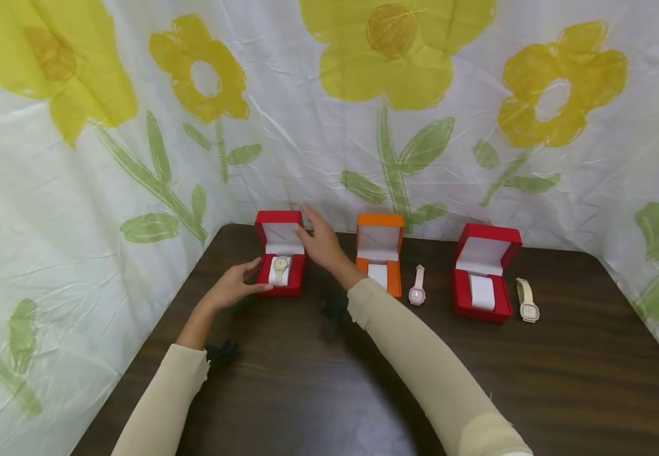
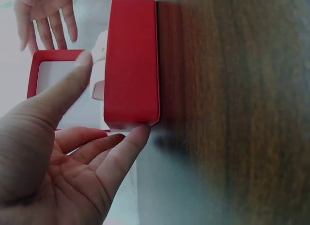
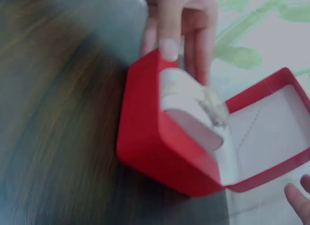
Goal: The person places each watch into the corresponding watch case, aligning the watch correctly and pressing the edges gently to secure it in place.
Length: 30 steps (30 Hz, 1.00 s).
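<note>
At the far left of the table stands an open red watch box (image 1: 292, 291) with a pale-strapped watch (image 1: 281, 265) around its white cushion. My left hand (image 1: 230, 286) holds this box by its left side, the thumb over the front rim and the fingers along the side wall, as the right wrist view also shows. My right hand (image 1: 322, 242) is beside the raised lid (image 1: 279, 217), fingers extended and holding nothing. Seen from the left wrist, the box's red wall (image 2: 131, 60) hides most of the cushion.
Right of the hands stands an open orange watch box (image 1: 393, 278) with a bare white cushion; a pink watch (image 1: 417, 286) lies beside it. Farther right are another open red box (image 1: 480, 312) and a cream-strapped watch (image 1: 527, 301). A flowered curtain (image 1: 289, 158) hangs behind the dark table (image 1: 307, 392).
</note>
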Motion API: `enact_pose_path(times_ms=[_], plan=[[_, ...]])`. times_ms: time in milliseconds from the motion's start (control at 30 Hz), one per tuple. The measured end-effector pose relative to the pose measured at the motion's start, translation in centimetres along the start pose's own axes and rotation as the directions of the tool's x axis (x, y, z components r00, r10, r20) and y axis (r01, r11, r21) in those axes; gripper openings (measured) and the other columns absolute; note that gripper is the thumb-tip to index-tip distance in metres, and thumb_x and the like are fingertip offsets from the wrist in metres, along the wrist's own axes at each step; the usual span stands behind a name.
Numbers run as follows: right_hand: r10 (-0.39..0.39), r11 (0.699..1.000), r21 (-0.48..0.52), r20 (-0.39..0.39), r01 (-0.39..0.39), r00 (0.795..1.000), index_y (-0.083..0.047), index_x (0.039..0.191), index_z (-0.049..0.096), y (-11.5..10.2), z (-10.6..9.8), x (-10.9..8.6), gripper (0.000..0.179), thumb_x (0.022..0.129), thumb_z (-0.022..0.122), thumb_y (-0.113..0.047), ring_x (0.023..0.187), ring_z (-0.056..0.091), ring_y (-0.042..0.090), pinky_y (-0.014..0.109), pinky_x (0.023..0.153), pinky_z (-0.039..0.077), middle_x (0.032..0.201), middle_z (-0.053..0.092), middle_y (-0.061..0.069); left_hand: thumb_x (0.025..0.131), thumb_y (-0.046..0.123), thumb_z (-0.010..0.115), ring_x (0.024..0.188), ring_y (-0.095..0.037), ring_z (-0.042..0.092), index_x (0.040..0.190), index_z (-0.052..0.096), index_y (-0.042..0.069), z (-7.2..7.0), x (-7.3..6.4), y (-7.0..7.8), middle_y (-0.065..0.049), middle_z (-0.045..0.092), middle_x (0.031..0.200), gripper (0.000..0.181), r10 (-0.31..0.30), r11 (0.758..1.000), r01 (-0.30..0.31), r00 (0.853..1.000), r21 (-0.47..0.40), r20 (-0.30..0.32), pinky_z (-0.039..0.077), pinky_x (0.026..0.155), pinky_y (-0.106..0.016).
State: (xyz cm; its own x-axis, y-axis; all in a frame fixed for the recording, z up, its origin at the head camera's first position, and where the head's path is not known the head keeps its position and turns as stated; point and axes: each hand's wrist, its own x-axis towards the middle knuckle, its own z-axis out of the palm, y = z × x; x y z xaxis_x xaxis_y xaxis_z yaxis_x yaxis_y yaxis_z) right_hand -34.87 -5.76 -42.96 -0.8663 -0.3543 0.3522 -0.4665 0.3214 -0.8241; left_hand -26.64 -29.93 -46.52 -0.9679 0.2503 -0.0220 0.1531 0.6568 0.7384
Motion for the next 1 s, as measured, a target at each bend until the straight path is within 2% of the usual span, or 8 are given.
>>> enact_pose_path(times_ms=[133, 367, 633, 833, 1000], plan=[[0.064, 0.992, 0.108, 0.005, -0.064, 0.998, -0.008, 0.156, 0.039, -0.3, 0.0, 0.6, 0.059, 0.104, 0.058, -0.03, 0.138, 0.047, 0.031, 0.039, 0.109, 0.047, 0.157, 0.043, 0.008, 0.091, 0.026, 0.078, 0.139, -0.042, 0.044, 0.152, 0.034, -0.01, 0.0, 0.0, -0.1, -0.028, 0.039, 0.154, 0.084, 0.006, 1.0, -0.006, 1.0, 0.0, -0.005, 0.042, 0.109, -0.051], [0.116, 0.977, 0.183, -0.033, -0.108, 0.993, -0.006, 0.144, 0.056, -0.5, 0.4, 1.7, 0.045, 0.105, 0.059, -0.028, 0.13, 0.055, 0.023, 0.036, 0.109, 0.047, 0.142, 0.059, 0.011, 0.089, 0.019, 0.081, 0.137, -0.042, 0.047, 0.151, 0.038, -0.008, 0.0, 0.0, -0.4, -0.029, 0.042, 0.152, 0.081, -0.015, 1.0, 0.014, 1.0, -0.012, -0.018, 0.045, 0.106, -0.05], [0.223, 0.963, 0.17, -0.068, -0.209, 0.973, -0.011, 0.131, 0.058, -0.8, 0.6, 1.7, 0.038, 0.101, 0.063, -0.034, 0.121, 0.058, 0.025, 0.039, 0.099, 0.054, 0.132, 0.061, 0.009, 0.089, 0.014, 0.08, 0.131, -0.039, 0.055, 0.152, 0.038, -0.005, 0.3, 0.2, -0.2, -0.028, 0.047, 0.149, 0.078, -0.052, 0.995, 0.05, 0.998, -0.092, -0.018, 0.054, 0.097, -0.046], [0.241, 0.96, 0.159, -0.062, -0.229, 0.968, -0.008, 0.136, 0.059, -0.5, 0.8, 1.3, 0.049, 0.098, 0.068, -0.039, 0.115, 0.058, 0.024, 0.037, 0.096, 0.055, 0.128, 0.063, 0.009, 0.088, 0.011, 0.08, 0.129, -0.039, 0.057, 0.153, 0.04, -0.002, 0.9, 0.3, -0.4, -0.027, 0.048, 0.149, 0.078, -0.095, 0.982, 0.088, 0.995, -0.167, -0.033, 0.056, 0.094, -0.044], [0.228, 0.964, 0.145, -0.02, -0.223, 0.973, -0.009, 0.128, 0.067, -0.3, 0.9, 1.0, 0.044, 0.096, 0.069, -0.04, 0.106, 0.059, 0.024, 0.036, 0.091, 0.057, 0.118, 0.066, 0.006, 0.088, 0.008, 0.08, 0.133, -0.039, 0.053, 0.153, 0.038, -0.002, 1.1, 0.0, -0.8, -0.026, 0.047, 0.149, 0.078, -0.142, 0.96, 0.129, 0.989, -0.25, -0.034, 0.056, 0.093, -0.043]])
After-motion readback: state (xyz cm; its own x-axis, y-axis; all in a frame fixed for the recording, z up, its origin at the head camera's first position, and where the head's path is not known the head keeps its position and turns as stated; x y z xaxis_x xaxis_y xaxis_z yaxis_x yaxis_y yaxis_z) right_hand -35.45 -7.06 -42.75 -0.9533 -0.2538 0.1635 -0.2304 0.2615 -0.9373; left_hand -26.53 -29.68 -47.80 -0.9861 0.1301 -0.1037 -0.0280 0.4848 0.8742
